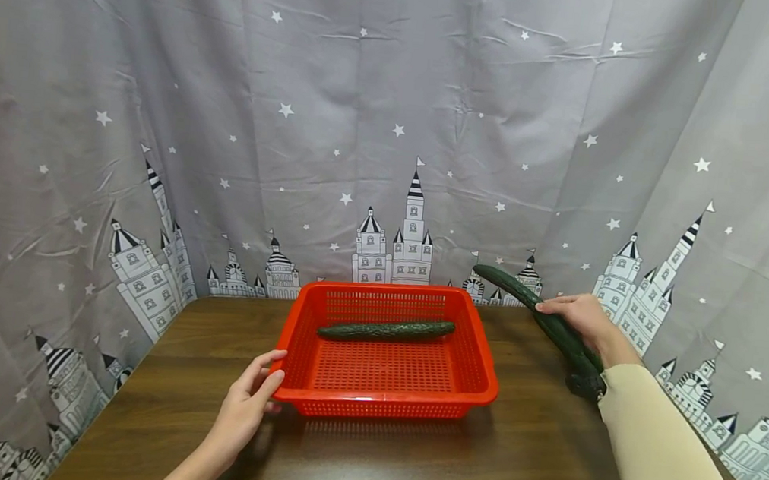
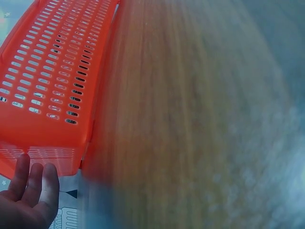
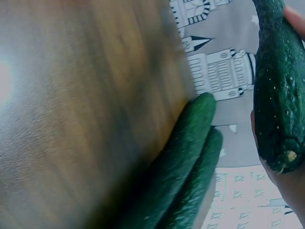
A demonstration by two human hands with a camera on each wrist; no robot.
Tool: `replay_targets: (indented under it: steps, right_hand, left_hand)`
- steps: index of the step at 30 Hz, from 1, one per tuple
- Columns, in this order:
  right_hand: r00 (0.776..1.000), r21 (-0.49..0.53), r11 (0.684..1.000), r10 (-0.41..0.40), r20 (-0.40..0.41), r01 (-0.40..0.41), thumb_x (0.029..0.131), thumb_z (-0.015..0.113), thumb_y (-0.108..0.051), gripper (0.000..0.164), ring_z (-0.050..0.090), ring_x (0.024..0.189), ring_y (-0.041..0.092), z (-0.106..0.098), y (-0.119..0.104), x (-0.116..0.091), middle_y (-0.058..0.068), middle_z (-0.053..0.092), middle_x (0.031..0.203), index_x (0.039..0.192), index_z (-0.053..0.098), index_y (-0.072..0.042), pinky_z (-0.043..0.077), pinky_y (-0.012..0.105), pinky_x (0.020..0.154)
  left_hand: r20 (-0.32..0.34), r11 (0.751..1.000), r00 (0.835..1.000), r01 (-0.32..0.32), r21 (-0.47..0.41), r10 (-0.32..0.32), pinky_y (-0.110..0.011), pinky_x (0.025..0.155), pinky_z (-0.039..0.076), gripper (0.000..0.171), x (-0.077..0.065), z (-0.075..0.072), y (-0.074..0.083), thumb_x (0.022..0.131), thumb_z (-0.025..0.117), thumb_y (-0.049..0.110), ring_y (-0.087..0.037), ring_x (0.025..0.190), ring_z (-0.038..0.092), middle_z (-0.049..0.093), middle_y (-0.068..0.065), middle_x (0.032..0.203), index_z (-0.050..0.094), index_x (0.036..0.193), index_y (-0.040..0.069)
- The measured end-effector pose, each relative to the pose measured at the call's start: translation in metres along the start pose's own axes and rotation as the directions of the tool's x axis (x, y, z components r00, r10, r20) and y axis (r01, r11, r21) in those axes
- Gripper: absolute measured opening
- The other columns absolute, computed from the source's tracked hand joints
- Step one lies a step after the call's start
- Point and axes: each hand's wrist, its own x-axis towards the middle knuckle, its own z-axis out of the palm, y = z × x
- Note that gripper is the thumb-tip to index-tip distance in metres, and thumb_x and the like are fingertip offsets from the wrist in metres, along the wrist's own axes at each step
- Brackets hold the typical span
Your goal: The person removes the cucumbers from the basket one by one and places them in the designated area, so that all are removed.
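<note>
A red plastic basket (image 1: 379,413) stands on the table, with one long dark green cucumber (image 1: 386,330) lying across its inside. At the basket's left rim, my left hand (image 1: 243,403) holds on with the thumb at the edge; in the left wrist view its fingers (image 2: 34,183) touch the outer end wall. My right hand (image 1: 583,322) grips another cucumber (image 1: 507,283), raised and slanting to the right of the basket. Two more cucumbers (image 3: 178,167) lie side by side below it in the right wrist view, mostly hidden in the head view.
The brown wooden table (image 1: 378,468) ends at a grey curtain (image 1: 340,114) printed with castles and stars, which hangs behind and along both sides. Wooden tabletop shows in front of the basket and left of it.
</note>
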Motion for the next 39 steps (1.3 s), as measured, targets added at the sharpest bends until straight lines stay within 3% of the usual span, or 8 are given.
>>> replay_targets:
  steps: [8,13,19,24,28,30,34,39]
  right_hand:
    - [0.994,-0.095,0.994,0.033,-0.105,-0.043,0.084,0.081,-0.032,0.044,0.058,0.076,0.008,0.004,0.029,-0.006,-0.005,0.072,0.088,0.109,0.075,0.004,0.054,0.024,0.067]
    - [0.988,-0.1,0.991,0.079,-0.134,-0.093,0.085,0.081,-0.033,0.049,0.059,0.076,0.01,0.008,0.042,-0.012,0.016,0.069,0.109,0.114,0.07,0.005,0.055,0.025,0.066]
    - [0.986,-0.135,0.981,0.125,-0.108,-0.139,0.089,0.075,-0.035,0.054,0.057,0.106,0.029,0.01,0.054,-0.021,0.033,0.05,0.142,0.12,0.066,0.008,0.053,0.031,0.08]
    - [0.983,-0.174,0.971,0.147,-0.107,-0.164,0.089,0.075,-0.033,0.049,0.051,0.116,0.038,0.011,0.062,-0.027,0.034,0.047,0.143,0.114,0.069,0.008,0.049,0.037,0.086]
    - [0.984,-0.239,0.96,0.121,-0.129,-0.149,0.086,0.076,-0.03,0.036,0.056,0.107,0.036,0.015,0.066,-0.027,0.032,0.058,0.13,0.096,0.078,0.005,0.05,0.039,0.083]
    - [0.986,-0.282,0.949,0.107,-0.131,-0.141,0.085,0.076,-0.029,0.031,0.057,0.091,0.032,0.017,0.068,-0.025,0.025,0.068,0.099,0.074,0.079,0.0,0.049,0.037,0.076]
    - [0.988,-0.349,0.926,0.109,-0.108,-0.14,0.082,0.076,-0.025,0.046,0.043,0.061,0.019,0.021,0.072,-0.021,-0.005,0.039,0.05,0.046,0.048,-0.017,0.041,0.032,0.062]
    - [0.984,-0.377,0.91,0.145,-0.105,-0.174,0.082,0.075,-0.023,0.054,0.036,0.054,0.017,0.024,0.069,-0.023,-0.008,0.026,0.05,0.051,0.032,-0.022,0.038,0.031,0.055]
  left_hand:
    - [-0.006,1.0,1.0,0.0,-0.003,0.0,-0.033,0.069,0.059,0.037,0.001,0.0,-0.001,0.103,0.058,0.023,-0.011,0.082,0.063,0.062,-0.021,0.111,0.054,0.139,0.017]
    - [-0.004,1.0,1.0,0.004,-0.002,-0.004,-0.033,0.07,0.059,0.037,0.001,0.0,-0.001,0.103,0.058,0.024,-0.011,0.082,0.063,0.062,-0.021,0.113,0.053,0.14,0.017]
    - [-0.002,1.0,1.0,0.007,-0.003,-0.007,-0.033,0.07,0.059,0.038,0.0,0.0,-0.001,0.103,0.058,0.025,-0.011,0.083,0.063,0.062,-0.021,0.114,0.053,0.14,0.018]
    - [0.002,1.0,1.0,0.003,-0.007,-0.003,-0.033,0.071,0.059,0.038,0.001,0.0,-0.001,0.104,0.058,0.025,-0.011,0.083,0.063,0.062,-0.021,0.113,0.053,0.14,0.018]
    - [-0.001,1.0,1.0,0.003,-0.006,-0.003,-0.034,0.071,0.059,0.038,0.001,0.0,0.0,0.104,0.058,0.025,-0.011,0.082,0.063,0.062,-0.021,0.111,0.053,0.14,0.017]
    - [-0.002,1.0,1.0,0.002,-0.006,-0.002,-0.034,0.071,0.059,0.037,0.001,0.0,0.0,0.104,0.057,0.024,-0.011,0.082,0.063,0.061,-0.021,0.111,0.053,0.14,0.017]
    - [-0.002,1.0,1.0,0.002,-0.003,-0.002,-0.034,0.071,0.059,0.037,0.001,0.0,0.001,0.104,0.058,0.025,-0.011,0.082,0.063,0.061,-0.021,0.11,0.053,0.14,0.017]
    - [-0.008,1.0,1.0,0.003,0.003,-0.003,-0.035,0.071,0.059,0.037,0.0,0.0,0.0,0.104,0.058,0.024,-0.011,0.082,0.062,0.061,-0.021,0.11,0.053,0.14,0.017]
